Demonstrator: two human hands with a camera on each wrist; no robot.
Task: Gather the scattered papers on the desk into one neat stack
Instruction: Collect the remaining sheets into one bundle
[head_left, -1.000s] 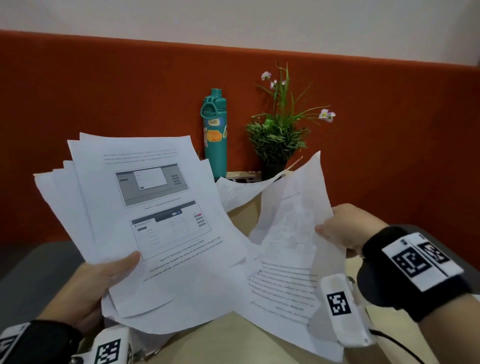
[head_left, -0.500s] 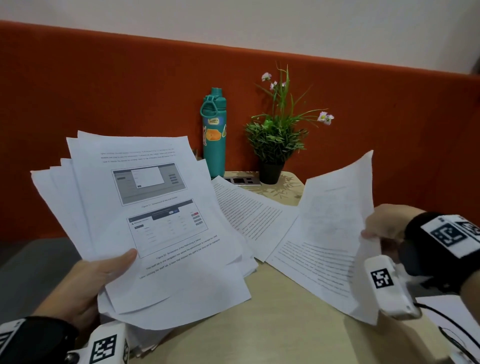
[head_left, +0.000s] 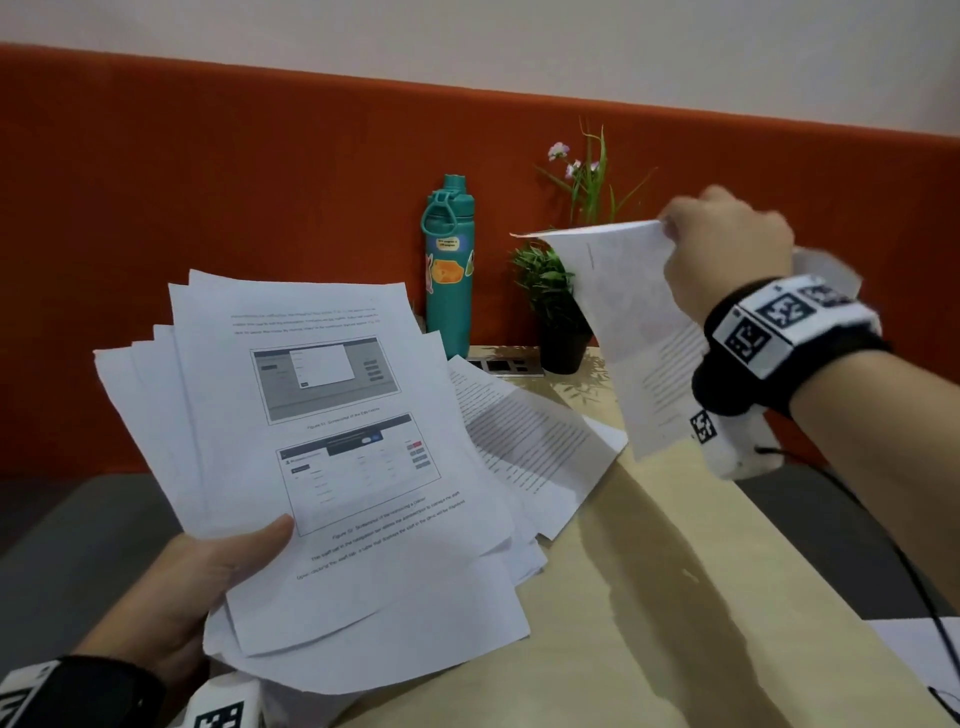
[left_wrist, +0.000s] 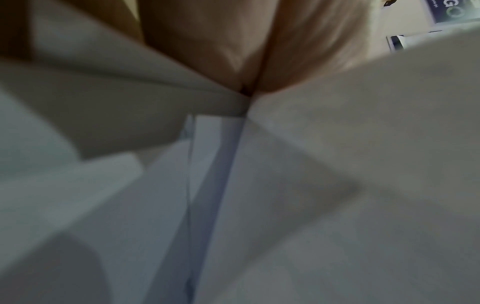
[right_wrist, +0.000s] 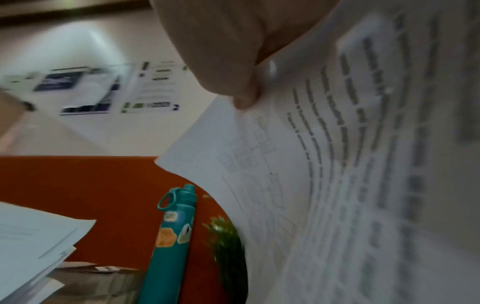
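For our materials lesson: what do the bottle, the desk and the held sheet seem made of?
Bottle: likely painted metal, matte teal, stickers on it; plastic possible.
Desk: pale wood-look top, probably laminate, smooth with a faint sheen.
Sheet: thin white printer paper, curling under the right hand.

The fanned papers (head_left: 322, 441) lie left above the desk (head_left: 675, 597), a sheet (head_left: 628, 332) hangs right, bottle (head_left: 449, 265) left of the plant (head_left: 556, 291) behind

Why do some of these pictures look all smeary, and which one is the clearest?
Head view is clearest: the bundle of papers reads sharp. Left wrist view is mostly soft, grey, out-of-focus paper. Right wrist view has streaky motion blur on the single sheet, though the teal bottle stays fairly crisp.
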